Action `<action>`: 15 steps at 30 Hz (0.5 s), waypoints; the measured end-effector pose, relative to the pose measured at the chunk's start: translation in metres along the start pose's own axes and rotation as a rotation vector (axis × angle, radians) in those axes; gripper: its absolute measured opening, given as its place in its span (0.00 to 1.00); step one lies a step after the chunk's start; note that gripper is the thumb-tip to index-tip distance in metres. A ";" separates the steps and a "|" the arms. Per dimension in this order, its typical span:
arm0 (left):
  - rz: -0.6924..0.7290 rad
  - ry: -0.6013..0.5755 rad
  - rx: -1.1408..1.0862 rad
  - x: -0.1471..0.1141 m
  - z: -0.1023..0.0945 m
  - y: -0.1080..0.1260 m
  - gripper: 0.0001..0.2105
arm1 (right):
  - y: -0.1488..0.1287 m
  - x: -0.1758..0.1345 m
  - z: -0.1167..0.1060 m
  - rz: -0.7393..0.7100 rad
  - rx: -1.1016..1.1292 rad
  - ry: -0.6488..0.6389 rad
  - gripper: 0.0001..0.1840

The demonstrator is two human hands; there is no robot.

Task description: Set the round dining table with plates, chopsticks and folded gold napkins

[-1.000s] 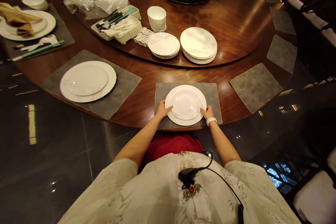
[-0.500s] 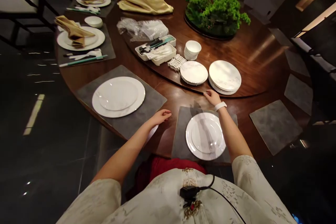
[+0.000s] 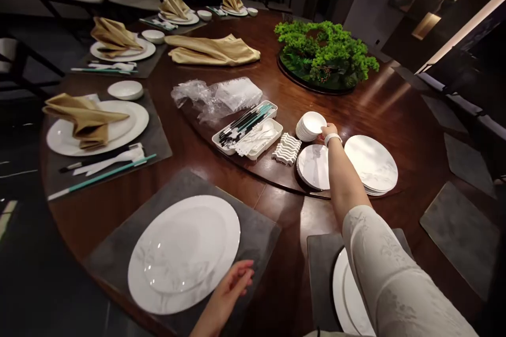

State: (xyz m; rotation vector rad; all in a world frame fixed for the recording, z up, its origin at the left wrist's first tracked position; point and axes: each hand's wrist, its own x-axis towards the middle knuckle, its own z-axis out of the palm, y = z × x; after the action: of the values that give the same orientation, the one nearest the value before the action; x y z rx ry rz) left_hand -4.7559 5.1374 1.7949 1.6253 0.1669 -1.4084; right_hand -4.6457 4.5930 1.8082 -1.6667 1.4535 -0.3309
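My right hand [image 3: 329,130] reaches across the turntable and grips the right side of a stack of small white bowls [image 3: 310,125]. The stack leans toward the hand. Just below the wrist is a pile of small plates [image 3: 313,166], partly hidden by my forearm. A taller pile of larger plates [image 3: 370,163] stands to the right. My left hand [image 3: 236,281] hovers over the lower right rim of a large plate [image 3: 184,253] on a grey placemat [image 3: 256,226]. Its fingers are loosely bent, with nothing in them.
White trays of chopsticks and spoons [image 3: 247,131] sit beside wavy white rests [image 3: 286,148]. Behind lie crumpled plastic [image 3: 219,96], a gold cloth [image 3: 213,50] and a green centrepiece [image 3: 326,55]. Set places with folded napkins [image 3: 89,118] line the left. My right sleeve covers part of another plate [image 3: 348,295].
My right hand has gone forward past the plate piles to the bowls and taken hold there, and the stack now tilts. The view has shifted; my left hand is now beside the left plate.
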 end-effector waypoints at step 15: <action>0.035 -0.082 0.072 0.030 0.010 0.030 0.32 | 0.005 0.044 -0.003 -0.082 -0.244 0.182 0.11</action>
State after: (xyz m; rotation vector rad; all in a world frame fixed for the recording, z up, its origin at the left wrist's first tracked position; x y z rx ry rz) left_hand -4.7345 5.1006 1.7875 1.6177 0.0404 -1.4660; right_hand -4.6383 4.5527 1.7914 -1.9372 1.6145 -0.3704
